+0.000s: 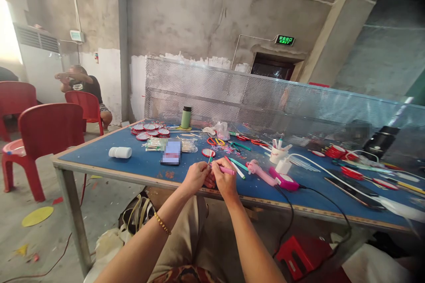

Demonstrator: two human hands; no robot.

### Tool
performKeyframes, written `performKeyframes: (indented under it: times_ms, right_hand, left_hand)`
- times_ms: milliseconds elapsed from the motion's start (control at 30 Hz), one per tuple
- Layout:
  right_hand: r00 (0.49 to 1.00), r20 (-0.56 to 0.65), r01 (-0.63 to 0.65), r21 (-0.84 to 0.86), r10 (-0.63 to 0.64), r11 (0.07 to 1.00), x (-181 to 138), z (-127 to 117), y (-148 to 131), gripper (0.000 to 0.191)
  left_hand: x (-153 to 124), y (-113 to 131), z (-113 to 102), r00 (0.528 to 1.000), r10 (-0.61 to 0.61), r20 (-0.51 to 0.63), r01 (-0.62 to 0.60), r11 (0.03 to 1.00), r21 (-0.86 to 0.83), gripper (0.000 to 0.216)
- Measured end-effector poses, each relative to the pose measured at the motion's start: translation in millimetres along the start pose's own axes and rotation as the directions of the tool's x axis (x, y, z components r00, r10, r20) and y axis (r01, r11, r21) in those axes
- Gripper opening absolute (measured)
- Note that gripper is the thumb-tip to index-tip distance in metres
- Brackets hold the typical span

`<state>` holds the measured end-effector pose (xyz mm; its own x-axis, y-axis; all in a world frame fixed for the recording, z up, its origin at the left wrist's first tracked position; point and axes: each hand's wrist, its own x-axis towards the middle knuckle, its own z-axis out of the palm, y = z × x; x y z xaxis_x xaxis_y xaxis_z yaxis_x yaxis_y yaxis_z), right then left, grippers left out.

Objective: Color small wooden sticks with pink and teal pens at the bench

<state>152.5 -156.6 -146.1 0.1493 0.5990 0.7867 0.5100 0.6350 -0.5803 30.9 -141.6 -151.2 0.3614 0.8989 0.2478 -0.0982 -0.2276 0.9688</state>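
Note:
My left hand (196, 177) and my right hand (223, 178) meet just above the near edge of the blue table (99, 152). The left hand's fingers pinch a thin stick with a green tip (210, 158) that points up. Closed around a pink pen-like stick (227, 170), the right hand holds it pointing right. A gold bracelet (162, 223) sits on my left wrist. Loose green and white sticks (237, 167) lie just beyond my hands, beside a small red-rimmed round disc (208, 152).
On the table: a stack of red-rimmed discs (149, 130), a green flask (186, 117), a white bottle (120, 152), a phone (171, 153), scissors (215, 141), a pink glue gun (270, 177) with a black cord, a white cup (276, 154). Red chairs (46, 135) and a seated person (83, 86) are left.

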Motion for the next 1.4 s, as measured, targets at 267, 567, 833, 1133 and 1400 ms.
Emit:
performKeyframes:
  times_ms: [267, 567, 833, 1133, 1400]
  right_hand:
    - [1.0, -0.017, -0.006, 0.009, 0.006, 1.0, -0.6, -0.9, -3.3, 0.025]
    - [1.0, 0.008, -0.009, -0.004, 0.009, 1.0, 0.0, -0.5, -1.0, 0.024]
    - [0.999, -0.038, -0.019, 0.001, 0.019, 1.0, -0.6, -1.3, -4.5, 0.023]
    - [1.0, -0.019, -0.004, 0.006, 0.004, 1.0, 0.0, -0.1, -2.0, 0.024]
    - [1.0, -0.004, 0.002, -0.018, -0.002, 1.0, 0.5, -0.6, -0.9, 0.024]
  left_hand:
    - [0.3, -0.7, -0.5, 1.0, 0.004, 0.016, -0.003, 1.0, -0.016, 0.027]
    - [2.9, -4.6, -0.9, 1.0, -0.003, 0.01, 0.003, 1.0, 0.0, 0.028]
    - [0.9, -2.0, -0.3, 1.0, -0.012, 0.017, 0.012, 1.0, -0.02, 0.029]
    - [0.5, -0.1, 0.9, 1.0, -0.027, 0.013, 0.028, 0.999, -0.031, 0.028]
    - [0.2, -0.3, 0.6, 1.0, -0.022, 0.012, 0.022, 1.0, -0.014, 0.028]
